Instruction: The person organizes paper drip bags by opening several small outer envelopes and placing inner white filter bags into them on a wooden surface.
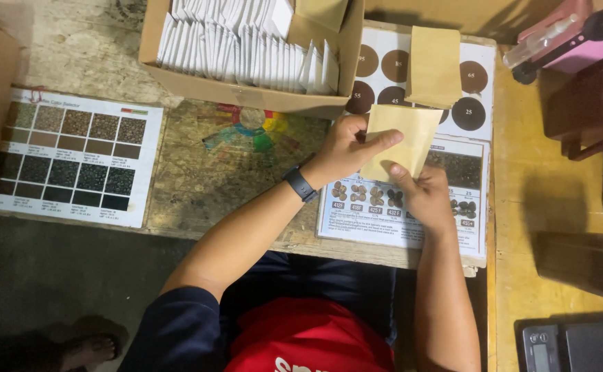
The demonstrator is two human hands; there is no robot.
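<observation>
Kraft paper pouch (401,138) sits pinched between left hand (346,148) above and right hand (425,196) below, both clamped on it.

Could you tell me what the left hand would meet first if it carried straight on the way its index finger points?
The left hand points right, its finger lying on the tan paper pouch both hands hold. Going on, it would probably slide over that pouch toward the chart of brown circles; heights are hard to judge.

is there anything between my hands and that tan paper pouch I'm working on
Nothing visible. Both the left hand and the right hand already grip the flat tan paper pouch directly, above the printed roast chart sheet. A second tan pouch lies apart, further back.
</observation>
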